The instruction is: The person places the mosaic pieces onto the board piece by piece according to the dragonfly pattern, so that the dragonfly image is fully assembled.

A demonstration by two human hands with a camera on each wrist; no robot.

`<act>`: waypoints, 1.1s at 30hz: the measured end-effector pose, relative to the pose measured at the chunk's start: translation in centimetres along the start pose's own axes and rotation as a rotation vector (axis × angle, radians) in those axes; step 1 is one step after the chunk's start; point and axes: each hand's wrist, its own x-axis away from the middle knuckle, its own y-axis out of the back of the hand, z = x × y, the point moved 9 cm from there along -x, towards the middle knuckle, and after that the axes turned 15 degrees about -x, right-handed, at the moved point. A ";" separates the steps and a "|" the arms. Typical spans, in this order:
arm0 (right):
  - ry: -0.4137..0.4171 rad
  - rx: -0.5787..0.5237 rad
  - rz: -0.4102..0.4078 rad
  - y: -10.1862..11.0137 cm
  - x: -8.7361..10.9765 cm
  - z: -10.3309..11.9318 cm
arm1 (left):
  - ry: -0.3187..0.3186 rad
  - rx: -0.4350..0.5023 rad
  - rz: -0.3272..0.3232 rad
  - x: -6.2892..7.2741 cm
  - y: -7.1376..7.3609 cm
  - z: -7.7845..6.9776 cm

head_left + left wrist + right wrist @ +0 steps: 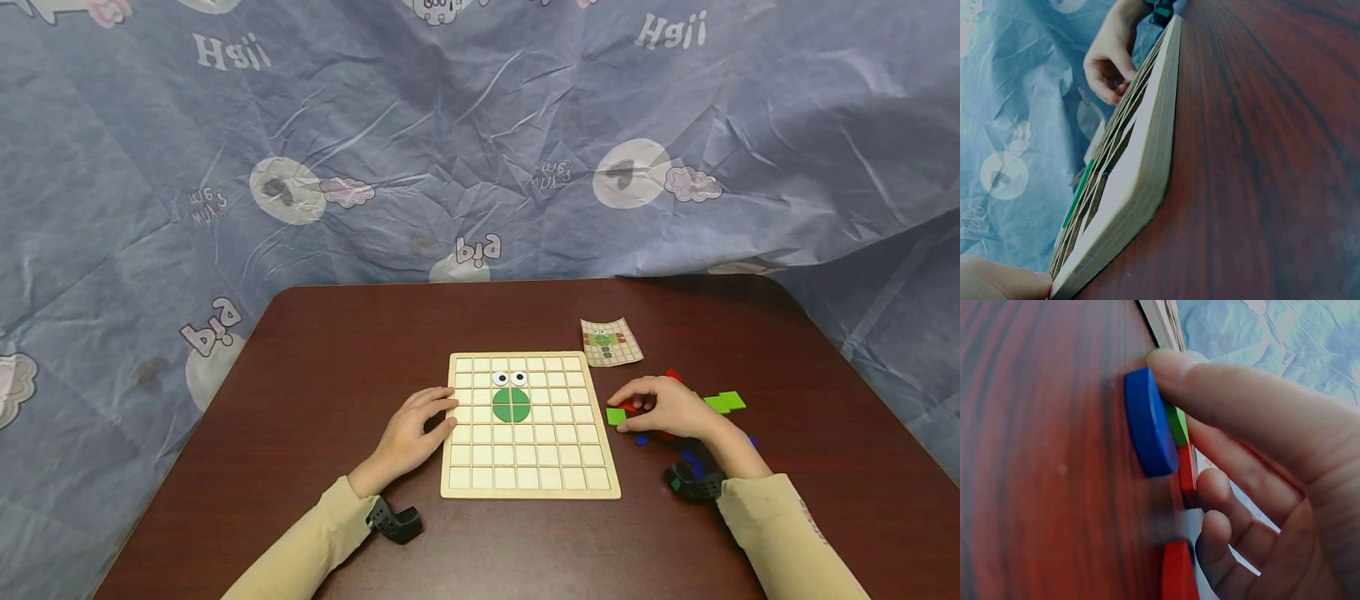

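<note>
Presently right grip (pixel 663 408) pinches green square (pixel 616 417), right of centre; left grip (pixel 408 429) relaxed, touching board (pixel 551 455). Crowding might nudge blue piece (pixel 1146 422).

Soft, even head-view light, pale sheen on the worktop (pixel 551 542) at six o'clock, dimmer, blue-tinted wrist views, slightly blurred

Around the board (pixel 527 477), bare tabletop (pixel 375 333) gives a hand passage from ten to twelve o'clock and at six. The card (pixel 612 342) blocks one o'clock; the right hand (pixel 667 407) and loose pieces (pixel 732 401) crowd three; the left hand (pixel 408 431) bars nine.
</note>
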 end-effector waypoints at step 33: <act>0.063 0.022 -0.034 -1.8 -3.0 5.1 | 0.011 0.004 0.019 0.0 0.1 -0.1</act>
